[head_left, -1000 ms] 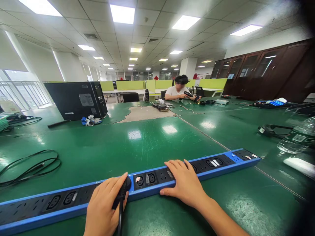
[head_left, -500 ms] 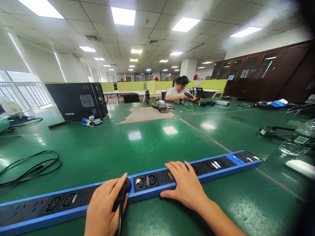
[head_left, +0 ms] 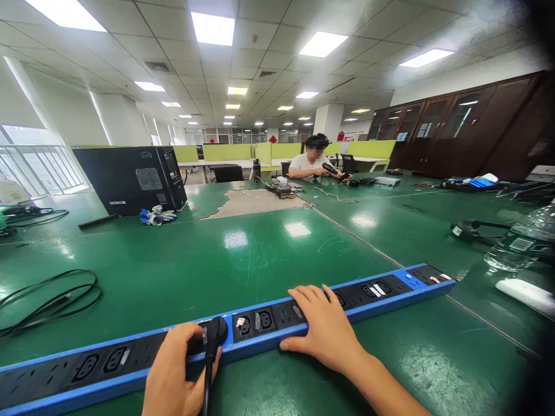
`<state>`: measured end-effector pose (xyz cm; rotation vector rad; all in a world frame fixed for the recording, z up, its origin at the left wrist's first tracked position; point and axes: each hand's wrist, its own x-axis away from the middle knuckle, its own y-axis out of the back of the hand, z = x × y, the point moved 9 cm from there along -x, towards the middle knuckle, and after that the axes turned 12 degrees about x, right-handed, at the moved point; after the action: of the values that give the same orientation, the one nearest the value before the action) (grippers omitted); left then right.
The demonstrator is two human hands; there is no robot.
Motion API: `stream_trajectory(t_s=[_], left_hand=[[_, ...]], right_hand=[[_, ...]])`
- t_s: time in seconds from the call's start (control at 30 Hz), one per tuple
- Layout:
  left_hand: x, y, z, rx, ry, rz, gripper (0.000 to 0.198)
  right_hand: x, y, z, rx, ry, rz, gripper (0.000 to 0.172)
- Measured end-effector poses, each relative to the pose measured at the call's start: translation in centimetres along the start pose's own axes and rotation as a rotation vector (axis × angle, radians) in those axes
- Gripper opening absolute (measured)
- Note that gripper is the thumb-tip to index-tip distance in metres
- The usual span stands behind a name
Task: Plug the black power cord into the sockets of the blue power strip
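A long blue power strip (head_left: 255,345) with black sockets runs across the green table, rising toward the right. A black plug (head_left: 215,332) sits in one of its sockets, and its cord hangs down toward me. My left hand (head_left: 173,370) is beside the plug, thumb and index finger apart. The thumb lies behind the cord, and I cannot tell whether it touches the plug. Over the strip's middle, my right hand (head_left: 325,326) grips it, thumb on the near side and fingers across the top.
A black computer case (head_left: 134,179) stands at the back left, gloves (head_left: 156,215) beside it. Loose black cable (head_left: 52,300) lies at left. On the right are a water bottle (head_left: 522,242) and a headband-like black item (head_left: 474,230). Across the table sits a person (head_left: 310,159) holding a dark tool.
My left hand's fingers have loosened from around the plug and drawn back left, baring more of it. The right hand keeps its hold on the strip. The view has shifted slightly.
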<state>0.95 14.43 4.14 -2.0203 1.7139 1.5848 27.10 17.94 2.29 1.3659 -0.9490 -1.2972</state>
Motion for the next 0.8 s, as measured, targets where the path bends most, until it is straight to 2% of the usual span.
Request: stream_trajectory(t_s=[0.17,0.47,0.8], left_hand=[[0.0,-0.1,-0.2,-0.037,-0.031,0.006,0.022],[0.1,-0.9,-0.8,-0.203,-0.16,0.045,0.043],[0.4,-1.0,-0.3,-0.204,-0.168,0.071,0.041]], right_hand=[[0.0,0.0,0.0,0.007,-0.001,0.002,0.089],[0.0,-0.2,-0.1,0.018,-0.002,0.012,0.091],[0.0,0.0,0.0,0.016,0.002,-0.011,0.089]])
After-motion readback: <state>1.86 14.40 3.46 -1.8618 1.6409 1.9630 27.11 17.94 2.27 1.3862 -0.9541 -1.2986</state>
